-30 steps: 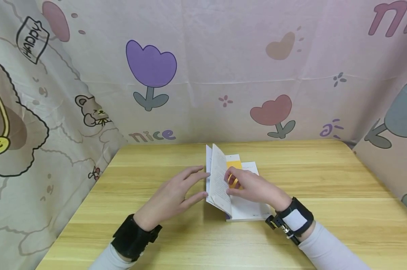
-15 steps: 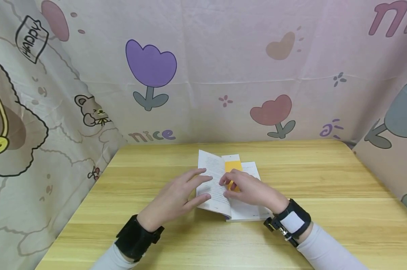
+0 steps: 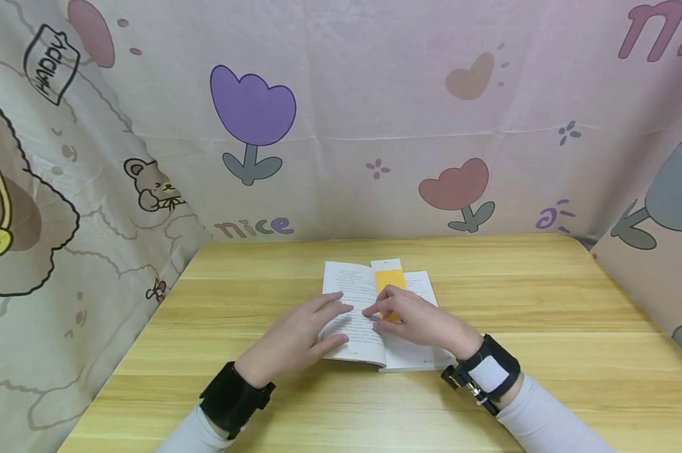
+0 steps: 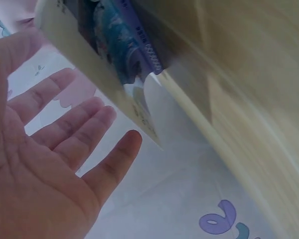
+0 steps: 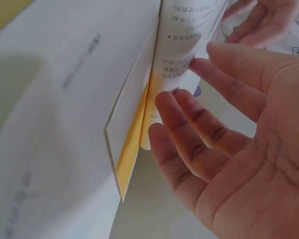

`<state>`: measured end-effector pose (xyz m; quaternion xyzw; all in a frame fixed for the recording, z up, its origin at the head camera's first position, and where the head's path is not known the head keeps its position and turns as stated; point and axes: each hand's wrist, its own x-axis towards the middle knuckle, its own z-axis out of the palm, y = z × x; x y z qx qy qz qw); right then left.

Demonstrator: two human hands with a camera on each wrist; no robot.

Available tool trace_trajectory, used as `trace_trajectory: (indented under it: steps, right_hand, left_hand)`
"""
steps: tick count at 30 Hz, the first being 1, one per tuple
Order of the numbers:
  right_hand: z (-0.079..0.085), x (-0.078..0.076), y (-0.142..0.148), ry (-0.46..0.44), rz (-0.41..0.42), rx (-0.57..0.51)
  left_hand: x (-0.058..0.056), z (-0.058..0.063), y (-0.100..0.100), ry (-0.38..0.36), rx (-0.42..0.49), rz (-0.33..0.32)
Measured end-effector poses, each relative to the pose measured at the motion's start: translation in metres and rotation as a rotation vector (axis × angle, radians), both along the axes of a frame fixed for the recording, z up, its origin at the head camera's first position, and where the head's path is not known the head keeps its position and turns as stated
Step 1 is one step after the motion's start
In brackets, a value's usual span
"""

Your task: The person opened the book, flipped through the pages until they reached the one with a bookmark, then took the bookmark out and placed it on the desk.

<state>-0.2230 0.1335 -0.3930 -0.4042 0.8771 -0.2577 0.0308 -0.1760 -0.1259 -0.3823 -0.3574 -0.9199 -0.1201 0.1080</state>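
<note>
An open paperback book [image 3: 363,346] lies on the table, its left leaves turned over to the left. Along its inner right page rests a yellow and white bookmark [image 3: 390,278], sticking out past the top edge. My left hand [image 3: 296,333] is over the left page with its fingers spread. In the left wrist view the colourful cover [image 4: 120,45] shows its underside, raised off the wood beside that hand. My right hand [image 3: 420,316] reaches across the bookmark, and its index fingertip touches the left page near the fold. Seen from the right wrist, its fingers [image 5: 172,112] bend loosely and grip nothing.
The wooden table [image 3: 545,314] extends to both sides of the book. A printed cloth [image 3: 346,94] hangs behind it and at both sides. Black straps with cameras sit on both wrists, the right one [image 3: 491,371] close to the book's lower right corner.
The left leaves have swung down to the left, from nearly upright to almost flat. My right fingers have moved slightly left with them. The bookmark is more exposed, and the left hand has shifted little.
</note>
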Motion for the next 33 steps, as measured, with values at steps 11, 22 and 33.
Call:
trace_trajectory:
  steps: [11, 22, 33]
  right_hand:
    - [-0.002, 0.001, -0.001, 0.043, 0.020, 0.025]
    - [-0.002, 0.001, -0.004, 0.039, 0.037, 0.017]
    - [-0.001, 0.006, -0.008, 0.010, 0.057, 0.030]
  left_hand:
    - [0.000, -0.013, -0.002, -0.115, -0.023, 0.018]
    - [-0.001, -0.020, -0.003, -0.158, -0.040, 0.029]
    - [-0.002, -0.026, -0.010, -0.206, -0.058, 0.057]
